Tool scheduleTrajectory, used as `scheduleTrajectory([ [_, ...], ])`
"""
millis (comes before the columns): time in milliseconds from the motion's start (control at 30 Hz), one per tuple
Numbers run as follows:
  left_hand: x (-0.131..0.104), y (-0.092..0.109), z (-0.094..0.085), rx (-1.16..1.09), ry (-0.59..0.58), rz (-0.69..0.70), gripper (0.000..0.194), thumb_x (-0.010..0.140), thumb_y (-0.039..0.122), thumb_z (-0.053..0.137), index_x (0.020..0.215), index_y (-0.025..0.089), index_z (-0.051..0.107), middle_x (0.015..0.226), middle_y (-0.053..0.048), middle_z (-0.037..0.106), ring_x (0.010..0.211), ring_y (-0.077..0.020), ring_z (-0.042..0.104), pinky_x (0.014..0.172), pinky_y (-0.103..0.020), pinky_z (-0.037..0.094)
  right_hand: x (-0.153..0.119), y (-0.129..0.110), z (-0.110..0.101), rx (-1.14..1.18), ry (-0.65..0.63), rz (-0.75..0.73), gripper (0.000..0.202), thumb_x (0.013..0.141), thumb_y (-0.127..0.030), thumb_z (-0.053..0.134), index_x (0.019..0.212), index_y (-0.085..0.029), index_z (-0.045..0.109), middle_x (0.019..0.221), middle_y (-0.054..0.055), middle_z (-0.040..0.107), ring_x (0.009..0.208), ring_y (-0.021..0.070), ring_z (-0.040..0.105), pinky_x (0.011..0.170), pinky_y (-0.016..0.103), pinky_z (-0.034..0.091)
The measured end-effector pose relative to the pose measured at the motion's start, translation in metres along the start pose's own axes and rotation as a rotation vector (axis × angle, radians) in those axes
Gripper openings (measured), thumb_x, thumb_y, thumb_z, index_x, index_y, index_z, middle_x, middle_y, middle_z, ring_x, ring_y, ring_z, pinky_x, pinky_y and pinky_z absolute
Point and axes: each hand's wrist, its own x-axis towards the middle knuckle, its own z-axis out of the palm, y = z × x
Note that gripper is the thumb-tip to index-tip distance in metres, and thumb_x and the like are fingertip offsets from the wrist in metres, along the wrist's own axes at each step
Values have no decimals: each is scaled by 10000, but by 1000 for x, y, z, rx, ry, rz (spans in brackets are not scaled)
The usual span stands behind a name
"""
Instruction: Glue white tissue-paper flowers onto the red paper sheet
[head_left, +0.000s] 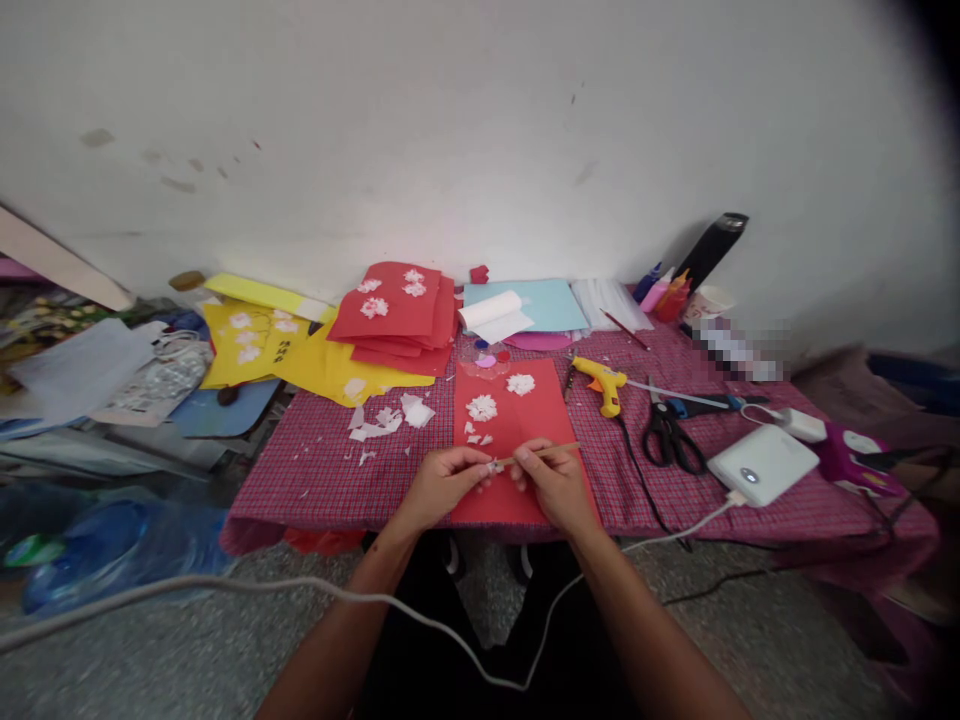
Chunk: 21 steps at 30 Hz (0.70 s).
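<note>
Over a red sheet (514,425) on the counter (397,490), the left hand (442,485) pinches a small whitish piece (495,466) at one end of a thin stick (566,448) gripped by the right hand (556,482); just beyond lie paper scraps (473,438), then two white flowers (481,407).

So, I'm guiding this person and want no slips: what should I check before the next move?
1. Stick gripped in the right hand: ok.
2. Left hand pinching the small pale piece at the stick's end: ok.
3. Red sheet beneath both hands: ok.
4. White flowers clear of the hands: ok.
5. Sheet free of loose scraps: not ok, some lie near one flower.
6. Glue gun hot: cannot tell.
</note>
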Motion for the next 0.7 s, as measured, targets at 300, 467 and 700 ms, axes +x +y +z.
scheduleTrajectory([
  [300,1,-2,-1,-40,14,3,225,851,368,700,941,169,751,804,-34,726,704,-147,626,698,-257,495,-1,3,-3,22,-46,28,156,857,-368,748,900,-219,741,720,19,718,511,142,606,510,273,474],
  [467,-1,0,-1,45,-17,33,208,864,347,686,931,161,751,795,-34,715,707,-142,613,698,-249,477,1,-1,1,-74,-36,7,228,872,-383,731,747,-192,738,707,27,711,518,131,615,518,261,491],
  [700,-2,1,2,100,-27,49,187,875,326,659,920,167,748,762,-23,700,687,-140,611,672,-246,480,-1,-1,0,-93,-77,-2,237,903,-407,692,793,-205,753,744,32,711,543,137,607,550,279,487],
])
